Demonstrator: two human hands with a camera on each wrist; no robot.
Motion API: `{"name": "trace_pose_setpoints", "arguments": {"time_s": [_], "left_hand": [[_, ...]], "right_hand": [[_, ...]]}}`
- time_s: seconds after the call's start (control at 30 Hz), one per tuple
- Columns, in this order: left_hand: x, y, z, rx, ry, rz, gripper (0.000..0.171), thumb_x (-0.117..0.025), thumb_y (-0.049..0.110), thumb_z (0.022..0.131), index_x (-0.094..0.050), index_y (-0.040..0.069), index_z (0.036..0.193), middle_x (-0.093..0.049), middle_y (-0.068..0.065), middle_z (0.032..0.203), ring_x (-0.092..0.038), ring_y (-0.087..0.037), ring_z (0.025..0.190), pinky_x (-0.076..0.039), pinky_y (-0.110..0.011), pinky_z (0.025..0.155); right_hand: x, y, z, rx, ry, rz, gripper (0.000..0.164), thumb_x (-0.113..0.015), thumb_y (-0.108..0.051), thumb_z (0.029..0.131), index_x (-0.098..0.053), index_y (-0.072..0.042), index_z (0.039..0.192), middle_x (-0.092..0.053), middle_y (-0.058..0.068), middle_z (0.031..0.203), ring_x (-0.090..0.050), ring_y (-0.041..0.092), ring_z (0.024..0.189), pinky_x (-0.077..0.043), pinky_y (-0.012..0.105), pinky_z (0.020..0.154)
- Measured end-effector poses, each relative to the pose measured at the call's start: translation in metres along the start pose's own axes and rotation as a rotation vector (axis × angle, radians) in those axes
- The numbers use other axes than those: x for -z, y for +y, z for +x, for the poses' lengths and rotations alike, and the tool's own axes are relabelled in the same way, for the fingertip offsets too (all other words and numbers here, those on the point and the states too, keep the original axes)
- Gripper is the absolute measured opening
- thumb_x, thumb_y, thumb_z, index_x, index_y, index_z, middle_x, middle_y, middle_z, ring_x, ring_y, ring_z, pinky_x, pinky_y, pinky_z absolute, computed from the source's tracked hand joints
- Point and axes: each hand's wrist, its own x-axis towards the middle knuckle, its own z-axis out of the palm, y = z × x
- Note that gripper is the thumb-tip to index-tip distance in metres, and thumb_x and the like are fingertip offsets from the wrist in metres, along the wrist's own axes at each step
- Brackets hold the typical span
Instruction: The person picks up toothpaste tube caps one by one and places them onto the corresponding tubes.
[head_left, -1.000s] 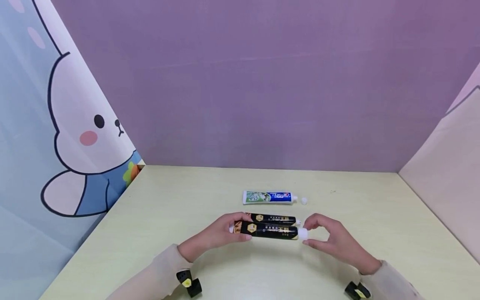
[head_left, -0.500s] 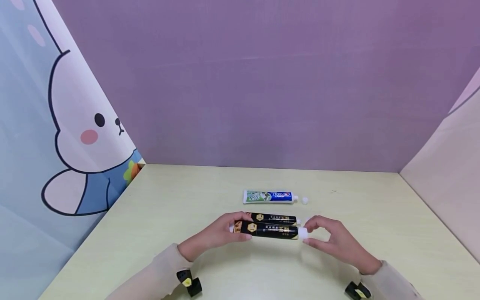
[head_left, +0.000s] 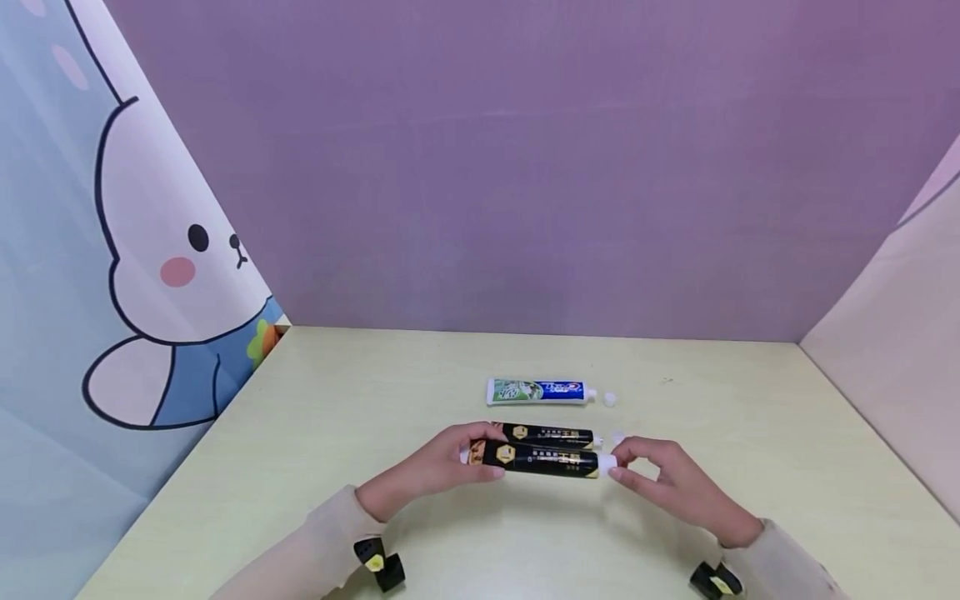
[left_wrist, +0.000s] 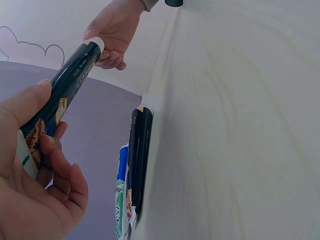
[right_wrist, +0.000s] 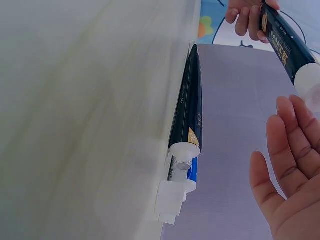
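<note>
My left hand (head_left: 450,458) grips the rear end of a black toothpaste tube (head_left: 543,459) and holds it level above the table, its white cap (head_left: 607,464) pointing right. Thumb and forefinger of my right hand (head_left: 678,483) pinch that cap. In the right wrist view the cap's end is partly out of sight at the edge. Just behind the held tube, a second black toothpaste tube (head_left: 555,436) lies on the table with its nozzle bare. A loose white cap (head_left: 618,437) sits by that nozzle, close to my right forefinger.
Farther back lies a blue and green toothpaste tube (head_left: 538,392), uncapped, with a small white cap (head_left: 610,400) to its right. The pale table (head_left: 375,367) meets a purple backdrop (head_left: 525,167) behind. A rabbit-print cloth (head_left: 157,300) hangs at the left.
My right thumb and forefinger have closed in on the held tube's cap, and the hand has dipped slightly. The loose cap behind the forefinger shows more now. My left hand stays put.
</note>
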Motion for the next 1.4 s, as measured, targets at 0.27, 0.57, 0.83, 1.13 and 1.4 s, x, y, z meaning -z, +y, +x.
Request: {"name": "trace_pose_setpoints", "arguments": {"time_s": [0.27, 0.57, 0.83, 1.13, 1.4], "left_hand": [[-0.0003, 0.0002, 0.0005, -0.022, -0.010, -0.008, 0.029, -0.068, 0.010, 0.086, -0.059, 0.005, 0.113, -0.047, -0.019, 0.135, -0.054, -0.020, 0.105, -0.052, -0.027, 0.077], [-0.0007, 0.0013, -0.0005, -0.019, -0.004, -0.009, 0.029, -0.068, 0.009, 0.086, -0.059, 0.005, 0.113, -0.049, -0.018, 0.131, -0.056, -0.018, 0.100, -0.053, -0.027, 0.075], [0.0004, 0.0007, 0.0000, -0.018, -0.005, -0.006, 0.030, -0.068, 0.009, 0.086, -0.058, 0.004, 0.114, -0.050, -0.019, 0.130, -0.056, -0.017, 0.099, -0.053, -0.027, 0.074], [0.0010, 0.0017, -0.0007, -0.011, -0.009, -0.004, 0.030, -0.068, 0.009, 0.086, -0.058, 0.005, 0.114, -0.048, -0.021, 0.132, -0.055, -0.018, 0.101, -0.052, -0.027, 0.075], [0.0001, 0.0024, -0.0008, -0.003, 0.002, 0.010, 0.029, -0.068, 0.010, 0.086, -0.059, 0.006, 0.113, -0.051, -0.018, 0.129, -0.056, -0.017, 0.098, -0.052, -0.027, 0.074]], "right_hand": [[0.0017, -0.0005, 0.0001, -0.066, -0.051, 0.018, 0.013, -0.061, 0.003, 0.087, -0.064, -0.010, 0.086, -0.065, 0.000, 0.079, -0.057, 0.004, 0.076, -0.047, 0.024, 0.071], [0.0032, -0.0029, -0.0001, -0.129, -0.054, 0.051, 0.014, -0.064, 0.000, 0.087, -0.065, -0.012, 0.094, -0.066, -0.002, 0.087, -0.059, 0.005, 0.082, -0.050, 0.027, 0.073], [0.0027, -0.0009, 0.0012, -0.107, -0.006, 0.029, 0.036, -0.078, -0.005, 0.075, -0.060, -0.016, 0.104, -0.062, -0.006, 0.096, -0.058, 0.011, 0.085, -0.049, 0.026, 0.076], [0.0019, -0.0023, 0.0013, -0.097, 0.028, 0.023, 0.035, -0.079, -0.005, 0.073, -0.061, -0.016, 0.101, -0.064, -0.006, 0.095, -0.059, 0.009, 0.085, -0.048, 0.023, 0.077], [0.0019, -0.0036, 0.0018, -0.100, 0.030, 0.084, 0.034, -0.079, -0.003, 0.073, -0.062, -0.015, 0.100, -0.065, -0.003, 0.095, -0.058, 0.008, 0.086, -0.047, 0.022, 0.078]]}}
